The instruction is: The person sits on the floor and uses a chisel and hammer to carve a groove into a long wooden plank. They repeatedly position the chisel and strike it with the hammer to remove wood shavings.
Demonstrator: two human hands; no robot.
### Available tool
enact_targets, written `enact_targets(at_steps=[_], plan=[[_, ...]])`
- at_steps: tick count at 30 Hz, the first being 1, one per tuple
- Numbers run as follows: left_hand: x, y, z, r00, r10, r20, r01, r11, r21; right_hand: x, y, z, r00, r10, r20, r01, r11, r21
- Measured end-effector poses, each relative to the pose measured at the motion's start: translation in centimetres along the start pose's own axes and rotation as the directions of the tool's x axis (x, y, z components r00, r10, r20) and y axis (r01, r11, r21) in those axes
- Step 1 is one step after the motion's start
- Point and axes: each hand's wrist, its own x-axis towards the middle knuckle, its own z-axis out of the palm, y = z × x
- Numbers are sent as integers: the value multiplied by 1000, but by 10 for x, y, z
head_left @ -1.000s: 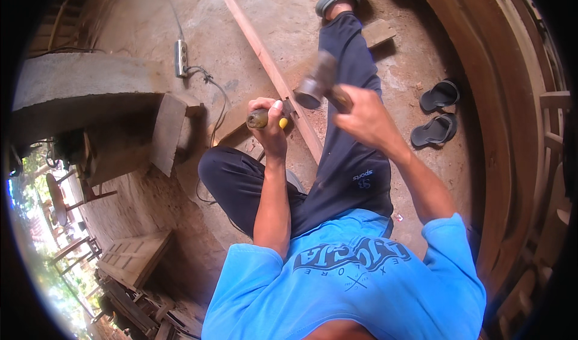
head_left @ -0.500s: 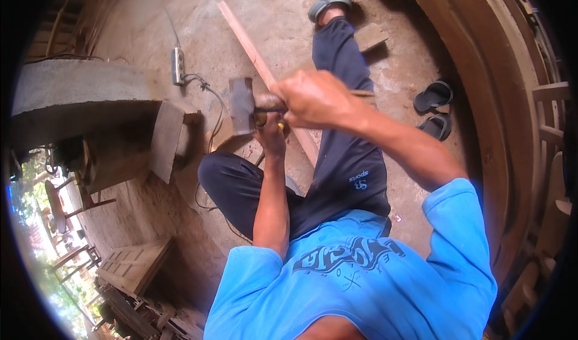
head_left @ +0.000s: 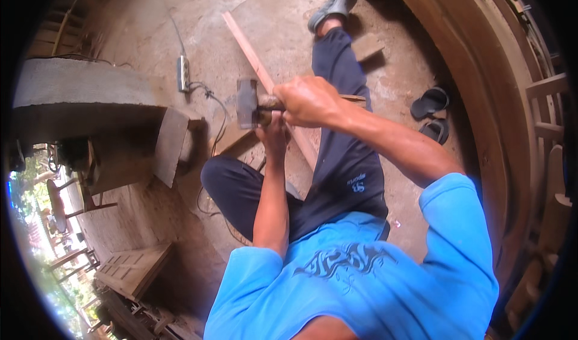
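Hammer [head_left: 248,103] sitting just above centre, heavy grey metal head pointing toward 9 o'clock, handle mostly buried in the right hand [head_left: 308,101], fingers wrapped tight around it. Left hand [head_left: 274,132] tucked right under, at about 6 o'clock from the hammer head, fingers curled closed on something small, can't tell what exactly since the right hand covers it. Long wooden strip [head_left: 265,81] running from 11 o'clock down past the hands toward 5, lying on the dirt floor [head_left: 385,81] across the dark trouser leg [head_left: 343,159]. Off at 9 o'clock from the hammer, a white power strip [head_left: 183,73] with a cord trailing. Big concrete slab [head_left: 78,93] further out at 9. Pair of dark sandals [head_left: 432,112] at 3 o'clock, well apart.
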Motion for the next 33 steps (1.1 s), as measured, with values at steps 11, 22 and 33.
enact_targets(at_steps=[11,22,33], plan=[[28,21,-22,987,145,-70,-155,973,-171,-65,15,-20,953,261,-154,-180,896,405],[-10,19,-8,955,290,-59,-285,955,81,-65,10,-8,964,236,-122,-153,869,471],[-11,10,-14,931,345,119,-360,921,148,-67,11,-7,967,222,-128,-142,880,453]])
